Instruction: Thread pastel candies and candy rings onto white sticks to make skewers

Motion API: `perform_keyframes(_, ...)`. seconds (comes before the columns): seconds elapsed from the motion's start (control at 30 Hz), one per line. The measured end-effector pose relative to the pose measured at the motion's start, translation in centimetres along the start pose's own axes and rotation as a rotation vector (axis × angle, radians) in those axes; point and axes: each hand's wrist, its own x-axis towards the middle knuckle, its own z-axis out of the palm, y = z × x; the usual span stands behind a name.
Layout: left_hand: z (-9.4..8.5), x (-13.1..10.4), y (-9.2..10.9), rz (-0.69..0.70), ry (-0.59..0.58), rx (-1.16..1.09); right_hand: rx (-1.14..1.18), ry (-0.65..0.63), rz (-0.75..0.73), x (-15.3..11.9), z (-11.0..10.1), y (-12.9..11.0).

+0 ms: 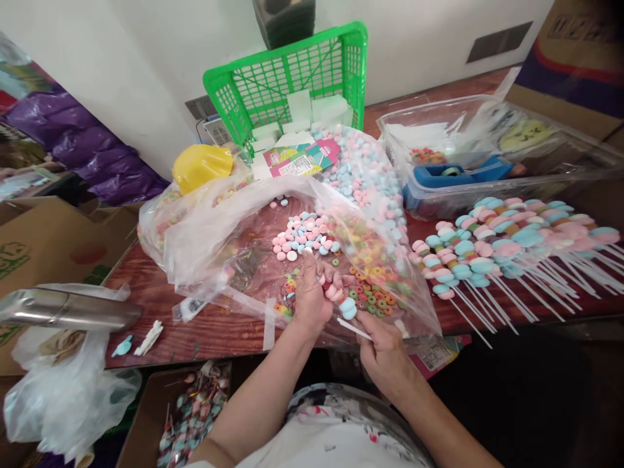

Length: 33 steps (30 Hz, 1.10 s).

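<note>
Clearly, left hand (313, 294) grips candies (335, 293) inside curled fingers (right hand (383, 342) pinches their stick (354, 329)).

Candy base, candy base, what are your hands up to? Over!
Left hand: on candy stack. Right hand: gripping white stick. Clear plastic sheet bunched around loose candies, not covering either hand. Over.

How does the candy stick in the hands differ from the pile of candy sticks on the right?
The held candy stick is a single one, while the pile of candy sticks has many overlapping. The held one is up between left hand and right hand; the pile lies on the table. Fingers partly cover the held one's candies; many in the pile show plainly. Both have pink and blue candies and white sticks.
</note>
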Motion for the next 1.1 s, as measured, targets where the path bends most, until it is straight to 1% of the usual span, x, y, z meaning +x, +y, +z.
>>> perform_keyframes(0.1, -0.3, 0.1, 0.2, -0.011, -0.016, 0.026, 0.029, -0.004, 0.017, 0.2, -0.2, 0.1)
perform_keyframes(0.23, -0.7, -0.3, 0.4, -0.006, -0.122, 0.046, -0.005, 0.065, 0.048, 0.5, -0.5, 0.6)
perform_keyframes(0.3, -0.8, -0.5, 0.3, 0.012, -0.157, 0.04, -0.007, 0.063, 0.05, 0.6, -0.6, 0.6)
perform_keyframes(0.4, -0.9, -0.5, -0.1, 0.014, -0.145, 0.016, -0.001, 0.018, 0.017, 0.8, -0.4, 0.1)
perform_keyframes(0.5, -0.9, -0.4, 0.0, -0.009, -0.132, -0.022, -0.065, 0.026, -0.004, 0.9, -0.7, 0.1)
perform_keyframes(0.53, -0.9, -0.3, 0.2, -0.009, -0.133, -0.044, -0.093, 0.039, -0.008, 0.9, -1.1, 0.4)
perform_keyframes(0.6, -1.3, -0.1, 0.9, 0.002, -0.141, -0.087, -0.174, 0.102, -0.017, 1.0, -2.8, 1.5)
perform_keyframes(0.67, -2.1, 0.1, 1.9, 0.026, -0.143, -0.083, -0.325, 0.224, -0.002, 1.2, -5.1, 3.0)
perform_keyframes(0.73, -3.2, 0.2, 2.9, 0.056, -0.124, -0.035, -0.539, 0.316, 0.087, 1.6, -7.7, 4.5)
perform_keyframes(0.77, -3.8, 0.2, 3.2, 0.073, -0.106, -0.011, -0.642, 0.33, 0.132, 1.9, -8.9, 5.1)
perform_keyframes(0.83, -4.8, 0.0, 3.6, 0.077, -0.082, 0.017, -0.834, 0.214, 0.271, 2.6, -10.4, 5.9)
perform_keyframes(0.9, -5.6, -0.5, 3.6, 0.043, -0.079, 0.033, -0.985, 0.084, 0.399, 3.1, -11.1, 6.2)
perform_keyframes(0.93, -5.9, -0.8, 3.5, 0.018, -0.085, 0.047, -1.032, 0.035, 0.436, 3.3, -11.3, 6.1)
perform_keyframes(0.97, -6.2, -1.1, 3.4, -0.004, -0.091, 0.068, -1.06, 0.003, 0.455, 3.4, -11.4, 6.1)
perform_keyframes(1.03, -6.8, -1.7, 3.5, -0.019, -0.088, 0.121, -1.064, -0.017, 0.451, 3.1, -11.9, 5.8)
perform_keyframes(1.07, -7.3, -2.0, 3.6, -0.013, -0.078, 0.148, -1.04, -0.007, 0.427, 2.9, -12.3, 5.5)
perform_keyframes(1.1, -7.8, -2.3, 3.8, 0.002, -0.062, 0.174, -0.997, 0.03, 0.397, 2.6, -12.7, 5.2)
